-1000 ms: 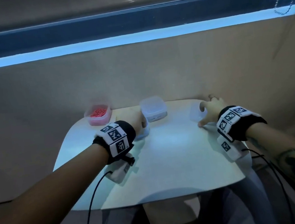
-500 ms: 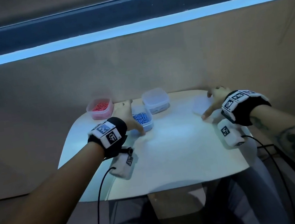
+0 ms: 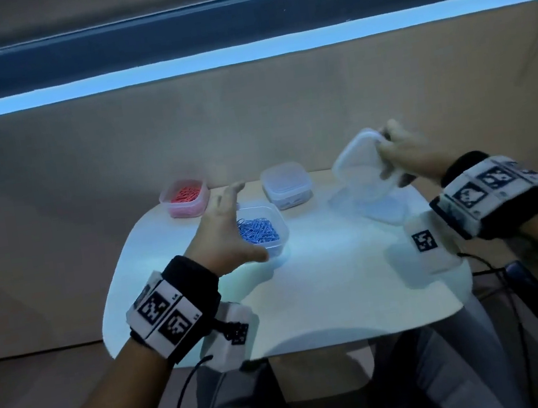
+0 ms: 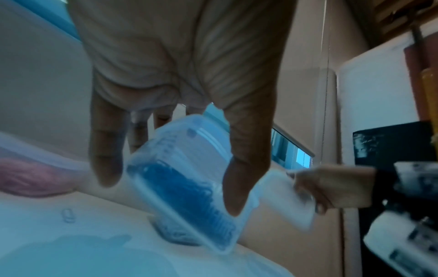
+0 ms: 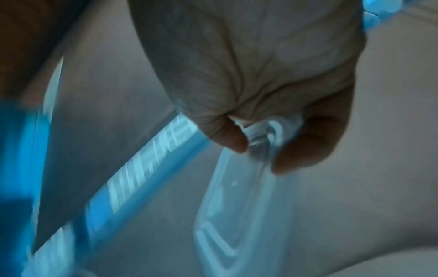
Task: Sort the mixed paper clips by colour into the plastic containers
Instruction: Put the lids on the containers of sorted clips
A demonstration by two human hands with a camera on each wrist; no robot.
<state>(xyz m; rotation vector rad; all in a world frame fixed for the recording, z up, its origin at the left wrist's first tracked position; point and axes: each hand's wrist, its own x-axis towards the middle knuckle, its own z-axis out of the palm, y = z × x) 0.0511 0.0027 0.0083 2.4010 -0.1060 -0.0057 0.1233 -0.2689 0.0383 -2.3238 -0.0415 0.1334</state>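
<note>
An open clear container of blue paper clips (image 3: 261, 231) stands on the white table (image 3: 323, 282). My left hand (image 3: 228, 220) hovers over its left side with straight, spread fingers (image 4: 106, 159) and holds nothing. My right hand (image 3: 399, 157) pinches a clear plastic lid (image 3: 359, 170) by its edge and holds it tilted above the table's back right. The right wrist view shows thumb and finger clamped on the lid (image 5: 237, 206). A pink container of red clips (image 3: 185, 198) stands open at the back left.
A lidded clear container (image 3: 287, 185) stands behind the blue one. Another clear lid (image 3: 383, 212) lies flat under the raised one. One loose clip (image 4: 67, 218) lies on the table near the blue container. A wall runs close behind the table.
My right hand has picked a clear lid up off the table and raised it. My left hand has lifted from the blue container's side and spread its fingers.
</note>
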